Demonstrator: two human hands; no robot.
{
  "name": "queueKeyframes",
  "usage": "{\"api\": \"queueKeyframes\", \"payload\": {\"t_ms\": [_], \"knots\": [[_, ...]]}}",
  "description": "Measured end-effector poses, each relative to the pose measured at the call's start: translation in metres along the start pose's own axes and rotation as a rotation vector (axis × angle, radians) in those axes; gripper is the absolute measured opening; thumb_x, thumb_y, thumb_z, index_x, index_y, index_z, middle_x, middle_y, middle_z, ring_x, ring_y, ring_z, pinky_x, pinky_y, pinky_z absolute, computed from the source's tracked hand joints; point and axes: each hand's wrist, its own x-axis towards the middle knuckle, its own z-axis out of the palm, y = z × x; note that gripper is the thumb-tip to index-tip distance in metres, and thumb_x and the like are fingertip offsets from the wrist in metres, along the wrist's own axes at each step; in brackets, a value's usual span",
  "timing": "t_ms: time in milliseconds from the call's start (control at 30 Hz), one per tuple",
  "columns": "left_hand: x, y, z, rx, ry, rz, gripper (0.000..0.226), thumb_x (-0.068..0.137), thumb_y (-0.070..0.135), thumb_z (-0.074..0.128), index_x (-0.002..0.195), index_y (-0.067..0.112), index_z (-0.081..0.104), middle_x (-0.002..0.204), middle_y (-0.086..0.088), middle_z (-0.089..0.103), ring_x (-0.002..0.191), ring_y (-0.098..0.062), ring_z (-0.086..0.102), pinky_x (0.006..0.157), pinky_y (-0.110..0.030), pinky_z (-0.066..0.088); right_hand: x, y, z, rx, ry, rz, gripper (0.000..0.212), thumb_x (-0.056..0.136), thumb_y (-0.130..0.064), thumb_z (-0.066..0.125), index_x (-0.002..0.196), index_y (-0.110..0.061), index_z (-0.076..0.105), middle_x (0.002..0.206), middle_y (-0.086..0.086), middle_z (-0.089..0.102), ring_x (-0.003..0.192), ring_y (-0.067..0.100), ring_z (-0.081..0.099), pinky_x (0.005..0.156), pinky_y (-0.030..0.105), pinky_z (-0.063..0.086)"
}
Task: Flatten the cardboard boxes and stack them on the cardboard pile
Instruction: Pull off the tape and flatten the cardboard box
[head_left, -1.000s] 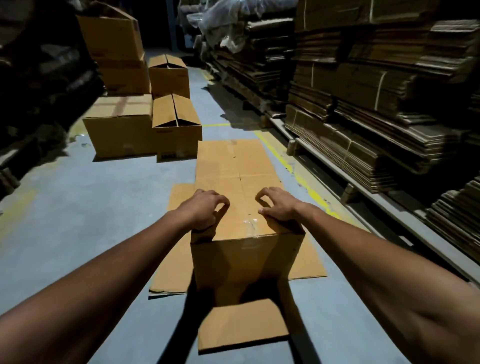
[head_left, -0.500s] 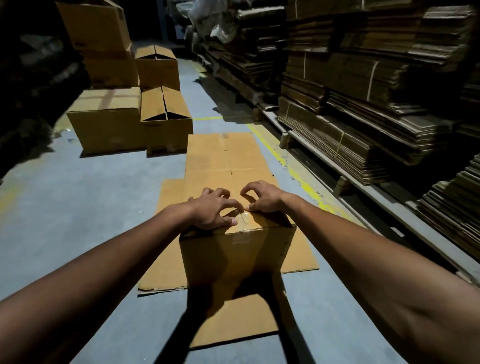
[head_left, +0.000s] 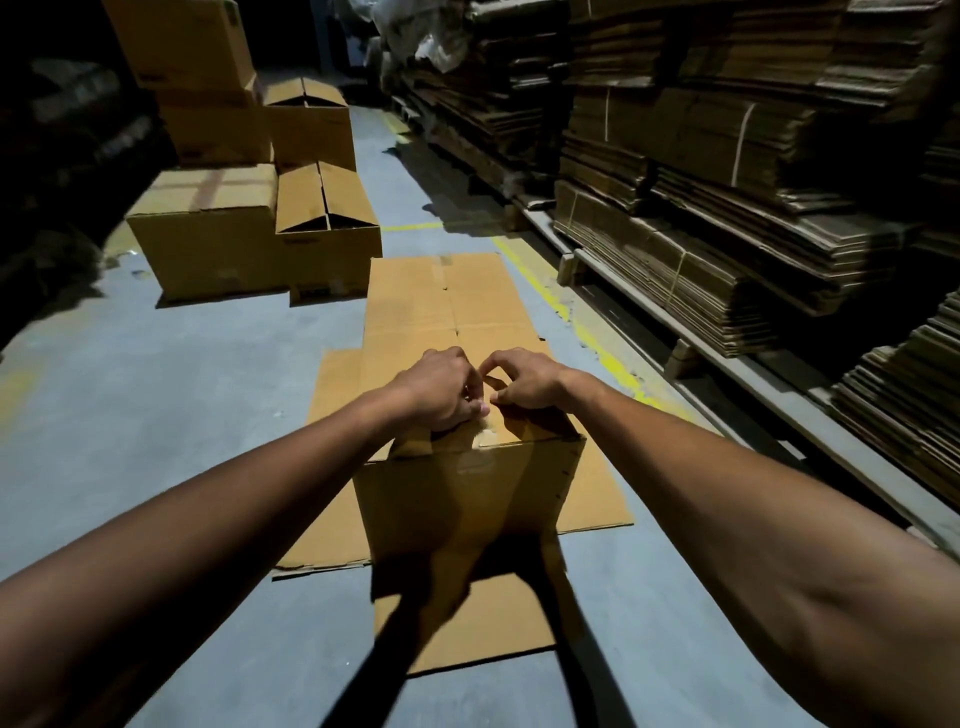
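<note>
Cardboard box (head_left: 467, 493), light but stiff: left hand (head_left: 441, 389) and right hand (head_left: 524, 384), fingers curled, pick at its taped top seam.

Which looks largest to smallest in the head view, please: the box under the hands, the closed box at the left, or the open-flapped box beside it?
1. Box under the hands, though nearness inflates it.
2. Closed box.
3. Open-flapped box.

Bare floor (head_left: 171, 415) left; cardboard stacks (head_left: 727, 208) right
</note>
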Motion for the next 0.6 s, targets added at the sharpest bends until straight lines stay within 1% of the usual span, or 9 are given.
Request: {"api": "queueKeyframes", "payload": {"t_ms": [67,100,167,233,333,400,500,567,600], "knots": [[-0.017,0.007,-0.004,-0.035,-0.032,0.023,0.021,0.097,0.044,0.07,0.101,0.024,0.07,0.109,0.002,0.063,0.099,-0.018,0.059,0.083,-0.034,0.051,0.002,0.001,0.002,-0.017,0.006,-0.004,0.048,0.099,-0.029,0.07,0.144,-0.03,0.054,0.156,0.007,0.043,0.136,0.029,0.046,0.101,0.038,0.043],[-0.027,0.011,-0.005,-0.046,-0.061,0.028,0.019,0.098,0.044,0.07,0.099,0.024,0.069,0.103,0.004,0.065,0.094,-0.016,0.061,0.08,-0.033,0.053,0.003,0.0,0.003,-0.025,0.006,0.0,0.047,0.098,-0.03,0.071,0.143,-0.031,0.055,0.155,0.007,0.044,0.135,0.029,0.047,0.099,0.037,0.044],[-0.046,0.019,-0.004,-0.047,-0.119,0.044,0.019,0.097,0.041,0.07,0.1,0.023,0.068,0.097,0.005,0.068,0.09,-0.015,0.064,0.081,-0.035,0.057,0.005,-0.001,0.003,-0.033,0.005,0.013,0.047,0.098,-0.032,0.071,0.142,-0.033,0.055,0.153,0.007,0.045,0.132,0.029,0.048,0.098,0.038,0.046],[-0.066,0.028,0.001,-0.042,-0.127,0.074,0.02,0.097,0.04,0.071,0.102,0.02,0.069,0.097,0.006,0.069,0.089,-0.011,0.065,0.081,-0.035,0.06,0.006,-0.003,0.004,-0.044,0.002,0.021,0.047,0.098,-0.034,0.07,0.142,-0.033,0.055,0.153,0.007,0.044,0.133,0.03,0.047,0.102,0.041,0.046],[-0.088,0.039,0.017,-0.063,-0.11,0.113,0.009,0.094,0.028,0.076,0.1,0.023,0.07,0.104,0.01,0.071,0.093,-0.005,0.066,0.082,-0.033,0.061,0.004,-0.006,0.005,-0.061,-0.002,0.037,0.048,0.098,-0.038,0.069,0.143,-0.032,0.053,0.152,0.008,0.044,0.135,0.031,0.046,0.106,0.042,0.044],[-0.099,0.045,0.03,0.023,-0.108,0.172,0.007,0.094,0.025,0.075,0.1,0.026,0.071,0.107,0.008,0.07,0.095,-0.005,0.065,0.082,-0.029,0.06,0.004,-0.009,0.005,-0.059,-0.001,0.051,0.049,0.098,-0.042,0.069,0.143,-0.032,0.053,0.152,0.009,0.043,0.135,0.031,0.046,0.106,0.042,0.044],[-0.11,0.052,0.04,0.144,-0.153,0.263,0.018,0.098,0.024,0.07,0.116,0.027,0.073,0.114,0.005,0.068,0.101,-0.009,0.066,0.08,-0.025,0.059,0.005,-0.013,0.006,-0.048,-0.005,0.066,0.054,0.096,-0.049,0.069,0.143,-0.032,0.052,0.152,0.008,0.042,0.137,0.031,0.044,0.109,0.044,0.043],[-0.11,0.049,0.032,0.157,-0.168,0.247,0.025,0.099,0.023,0.069,0.122,0.029,0.072,0.114,0.005,0.07,0.102,-0.01,0.068,0.079,-0.027,0.06,0.007,-0.014,0.007,-0.042,-0.004,0.074,0.058,0.094,-0.051,0.07,0.144,-0.031,0.051,0.152,0.008,0.041,0.137,0.031,0.044,0.109,0.045,0.043],[-0.108,0.044,0.025,0.158,-0.13,0.232,0.026,0.097,0.023,0.07,0.121,0.031,0.072,0.113,0.006,0.072,0.101,-0.01,0.068,0.08,-0.03,0.061,0.008,-0.015,0.008,-0.044,-0.004,0.074,0.059,0.094,-0.051,0.071,0.145,-0.03,0.05,0.152,0.009,0.041,0.138,0.032,0.043,0.11,0.045,0.043]]}}
